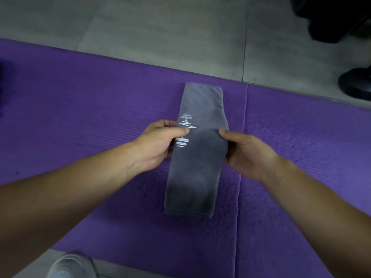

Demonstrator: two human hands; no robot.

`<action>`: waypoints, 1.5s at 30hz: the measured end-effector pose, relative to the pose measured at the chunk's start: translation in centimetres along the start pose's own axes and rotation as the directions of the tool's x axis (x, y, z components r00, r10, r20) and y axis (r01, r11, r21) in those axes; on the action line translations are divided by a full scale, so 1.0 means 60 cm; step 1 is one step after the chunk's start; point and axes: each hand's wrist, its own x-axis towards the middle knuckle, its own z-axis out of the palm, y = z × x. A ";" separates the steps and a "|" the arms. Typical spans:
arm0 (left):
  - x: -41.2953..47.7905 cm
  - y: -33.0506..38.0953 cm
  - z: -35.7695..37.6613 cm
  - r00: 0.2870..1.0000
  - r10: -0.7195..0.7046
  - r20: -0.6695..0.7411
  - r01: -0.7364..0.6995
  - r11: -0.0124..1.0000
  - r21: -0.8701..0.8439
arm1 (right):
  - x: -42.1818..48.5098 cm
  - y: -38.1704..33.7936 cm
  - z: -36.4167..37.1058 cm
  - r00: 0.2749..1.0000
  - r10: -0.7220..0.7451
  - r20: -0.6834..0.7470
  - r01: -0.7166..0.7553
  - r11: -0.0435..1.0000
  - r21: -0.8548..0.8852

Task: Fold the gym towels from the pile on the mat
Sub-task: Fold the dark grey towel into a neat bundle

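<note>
A grey gym towel [197, 157], folded into a long narrow strip with a white embroidered barbell logo near its left edge, lies lengthwise on the purple mat [100, 109]. My left hand [158, 145] pinches the towel's left edge at the logo, thumb on top. My right hand [249, 155] pinches the right edge at the same height, thumb on top, fingers under the cloth. The strip's middle looks slightly lifted between the hands; its far and near ends rest on the mat.
A grey tiled floor [160, 33] lies beyond the mat's far edge. Dark objects [337, 19] and a dark shoe [355, 83] sit at the top right. A white shoe [70, 266] shows at the bottom left. A seam [242, 157] runs down the mat right of the towel.
</note>
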 end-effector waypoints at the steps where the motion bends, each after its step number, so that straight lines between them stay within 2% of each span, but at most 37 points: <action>1: -0.007 0.007 0.002 0.999 0.043 0.000 -0.043 0.999 0.028 | -0.006 -0.001 -0.001 0.999 -0.032 0.008 0.032 0.999 -0.006; 6: -0.043 0.046 0.016 0.964 0.263 0.035 -0.266 0.957 0.117 | -0.033 -0.038 0.017 0.977 -0.214 -0.017 0.213 0.976 -0.054; 11: -0.062 0.068 0.030 0.957 0.283 0.068 -0.277 0.956 -0.094 | -0.068 -0.063 0.029 0.996 -0.081 0.031 0.078 0.995 0.068; 15: -0.074 0.070 0.033 0.942 0.310 0.127 -0.297 0.948 -0.111 | -0.085 -0.065 0.027 0.996 -0.075 0.058 0.066 0.988 0.138; 19: -0.084 0.068 0.036 0.930 0.320 0.180 -0.303 0.946 -0.112 | -0.092 -0.070 0.028 0.997 -0.063 0.048 0.060 0.996 0.065; 21: -0.086 0.072 0.037 0.928 0.318 0.194 -0.306 0.948 -0.093 | -0.091 -0.073 0.030 0.991 -0.134 -0.010 0.134 0.988 0.071; 24: -0.088 0.082 0.034 0.913 0.358 0.194 -0.375 0.926 0.054 | -0.087 -0.080 0.039 0.926 -0.367 -0.086 0.367 0.930 -0.011; 26: -0.090 0.088 0.028 0.873 0.436 0.219 -0.481 0.843 0.241 | -0.094 -0.082 0.044 0.867 -0.497 -0.045 0.485 0.861 -0.157; 28: -0.091 0.093 0.019 0.820 0.500 0.278 -0.571 0.692 0.442 | -0.105 -0.083 0.044 0.808 -0.588 0.014 0.564 0.767 -0.305; 30: -0.096 0.100 0.013 0.800 0.509 0.317 -0.585 0.544 0.602 | -0.113 -0.083 0.045 0.771 -0.633 0.070 0.584 0.660 -0.472; 33: -0.108 0.112 0.011 0.785 0.527 0.326 -0.545 0.337 0.767 | -0.124 -0.082 0.056 0.764 -0.632 0.132 0.451 0.377 -0.809; 35: -0.120 0.120 0.010 0.775 0.527 0.348 -0.529 0.241 0.814 | -0.133 -0.079 0.062 0.776 -0.606 0.175 0.342 0.172 -0.924; 37: -0.135 0.120 0.004 0.767 0.516 0.381 -0.522 0.157 0.838 | -0.146 -0.078 0.063 0.806 -0.555 0.207 0.296 0.075 -0.952; 39: -0.150 0.119 -0.009 0.766 0.508 0.395 -0.513 0.113 0.851 | -0.166 -0.083 0.067 0.836 -0.495 0.237 0.292 0.034 -0.956; 40: -0.156 0.120 -0.014 0.779 0.484 0.398 -0.517 0.138 0.844 | -0.177 -0.087 0.068 0.848 -0.466 0.252 0.309 0.049 -0.950; 42: -0.163 0.123 -0.023 0.819 0.400 0.411 -0.533 0.267 0.803 | -0.192 -0.095 0.071 0.864 -0.419 0.278 0.372 0.160 -0.914; 43: -0.163 0.123 -0.023 0.837 0.351 0.420 -0.535 0.361 0.764 | -0.192 -0.097 0.071 0.871 -0.404 0.280 0.395 0.237 -0.887; 45: -0.149 0.119 -0.013 0.876 0.260 0.406 -0.475 0.609 0.635 | -0.170 -0.091 0.067 0.895 -0.378 0.237 0.400 0.445 -0.801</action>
